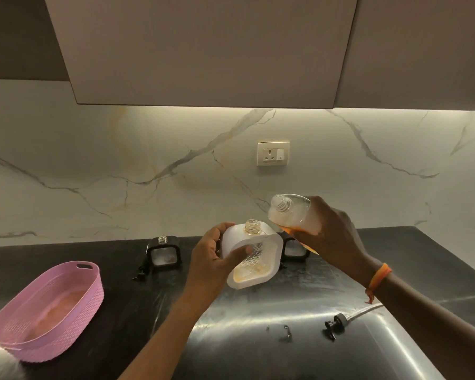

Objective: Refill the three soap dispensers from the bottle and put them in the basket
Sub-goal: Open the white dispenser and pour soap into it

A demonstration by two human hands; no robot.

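My left hand (214, 259) grips a white-framed glass soap dispenser (269, 259), lifted off the counter and tilted, its threaded neck open and a little orange soap at its bottom. My right hand (332, 237) holds the clear refill bottle (291, 212) tipped on its side, uncapped mouth pointing left just above and right of the dispenser's neck; orange liquid pools in it. A black-framed dispenser (163, 252) stands uncapped behind on the left. Another black-framed dispenser (294, 249) is partly hidden behind the white one. The pink basket (88, 294) sits at the left.
A black pump head with its tube (340, 323) lies on the shiny steel surface at the lower right, another small dark part (285, 331) beside it. More black pump parts (141, 271) lie by the left dispenser. A wall socket (273, 153) sits on the marble backsplash.
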